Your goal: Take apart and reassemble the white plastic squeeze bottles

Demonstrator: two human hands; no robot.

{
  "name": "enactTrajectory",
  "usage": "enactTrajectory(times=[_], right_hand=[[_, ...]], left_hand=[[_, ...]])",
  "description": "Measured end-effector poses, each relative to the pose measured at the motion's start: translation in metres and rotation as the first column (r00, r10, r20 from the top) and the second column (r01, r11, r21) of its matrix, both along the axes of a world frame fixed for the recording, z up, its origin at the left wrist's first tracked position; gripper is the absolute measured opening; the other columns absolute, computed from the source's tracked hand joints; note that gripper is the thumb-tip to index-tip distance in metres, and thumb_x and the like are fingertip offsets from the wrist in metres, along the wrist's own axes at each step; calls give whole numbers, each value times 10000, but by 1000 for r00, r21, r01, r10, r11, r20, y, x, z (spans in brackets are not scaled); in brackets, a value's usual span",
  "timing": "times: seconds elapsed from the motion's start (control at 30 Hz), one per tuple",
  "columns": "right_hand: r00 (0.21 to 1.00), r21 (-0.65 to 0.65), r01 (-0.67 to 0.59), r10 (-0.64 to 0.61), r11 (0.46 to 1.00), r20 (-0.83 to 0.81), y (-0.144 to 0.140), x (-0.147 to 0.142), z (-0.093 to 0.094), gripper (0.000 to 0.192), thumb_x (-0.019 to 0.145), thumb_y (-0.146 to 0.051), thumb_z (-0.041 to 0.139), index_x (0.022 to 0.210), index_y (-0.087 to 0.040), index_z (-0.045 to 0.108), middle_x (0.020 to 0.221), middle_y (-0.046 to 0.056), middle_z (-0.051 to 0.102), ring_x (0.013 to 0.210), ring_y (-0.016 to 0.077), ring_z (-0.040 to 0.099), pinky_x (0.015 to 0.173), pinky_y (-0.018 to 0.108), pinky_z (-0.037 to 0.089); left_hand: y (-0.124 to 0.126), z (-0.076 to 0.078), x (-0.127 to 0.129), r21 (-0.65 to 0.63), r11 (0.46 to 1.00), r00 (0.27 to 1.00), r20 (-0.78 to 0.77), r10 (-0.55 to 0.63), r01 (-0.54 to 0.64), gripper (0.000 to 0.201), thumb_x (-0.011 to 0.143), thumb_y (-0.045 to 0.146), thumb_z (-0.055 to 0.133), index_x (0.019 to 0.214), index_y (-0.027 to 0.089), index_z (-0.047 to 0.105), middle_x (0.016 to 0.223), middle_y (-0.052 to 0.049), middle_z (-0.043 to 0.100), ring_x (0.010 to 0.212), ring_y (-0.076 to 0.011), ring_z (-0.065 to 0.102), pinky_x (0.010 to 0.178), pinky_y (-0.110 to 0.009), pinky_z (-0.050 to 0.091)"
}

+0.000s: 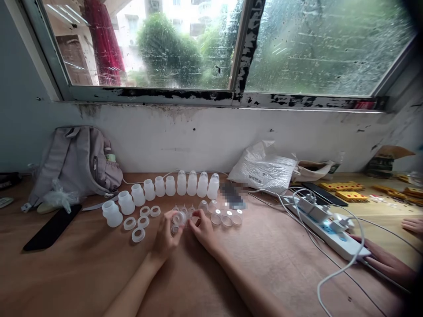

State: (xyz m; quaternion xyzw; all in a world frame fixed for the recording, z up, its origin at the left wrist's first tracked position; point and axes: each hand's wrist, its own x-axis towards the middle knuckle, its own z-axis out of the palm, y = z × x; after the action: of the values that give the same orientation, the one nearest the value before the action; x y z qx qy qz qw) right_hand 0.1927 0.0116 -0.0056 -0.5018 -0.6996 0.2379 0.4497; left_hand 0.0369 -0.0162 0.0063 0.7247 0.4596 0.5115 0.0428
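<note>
My left hand [167,237] is closed around a translucent bottle collar ring [179,218], held just above the table. Close beside it, my right hand [202,230] has its fingers pinched together at the ring's right side; what lies between them is too small to tell. Clear bottle nipples [183,208] stand just behind my fingers, partly hidden. Several loose white collar rings [138,234] lie to the left of my left hand. Round clear covers [227,219] sit to the right of my right hand. Frosted baby bottles [126,203] form a curved row behind, the right-hand ones topped with clear domes.
A grey backpack [77,163] and a black flat object [53,229] are at the left. White cables run around a loaded power strip [330,231] at the right, near another person's hand [385,262]. A silvery bag [264,167] rests against the wall.
</note>
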Motion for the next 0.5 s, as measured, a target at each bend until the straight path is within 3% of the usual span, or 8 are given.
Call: enactTrajectory(times=[0.13,0.3,0.5], right_hand=[[970,-92,-84,60,992,-234,-7,12,2,159,739,-285,517,862,-197,468,812,2,558,509,90,507,488,222,425],[958,-70,-120,96,990,-271,-20,15,4,184,727,-225,516,908,-197,494,761,-3,560,578,103,518,525,222,434],[909,-98,-278,228,956,-349,-31,8,15,280,687,-138,481,960,-197,505,859,21,594,739,137,562,646,258,460]], left_hand=[[-11,3,8,58,992,962,-258,-92,111,443,778,226,482,1208,193,378,1068,-97,517,1005,-212,495,866,-364,409],[-9,2,8,26,996,952,-298,-73,85,391,779,233,477,1165,193,430,1042,-89,528,960,-207,508,847,-370,409],[-10,3,6,16,994,949,-302,-94,104,357,778,251,490,1127,192,447,1041,-89,569,966,-216,514,866,-387,374]])
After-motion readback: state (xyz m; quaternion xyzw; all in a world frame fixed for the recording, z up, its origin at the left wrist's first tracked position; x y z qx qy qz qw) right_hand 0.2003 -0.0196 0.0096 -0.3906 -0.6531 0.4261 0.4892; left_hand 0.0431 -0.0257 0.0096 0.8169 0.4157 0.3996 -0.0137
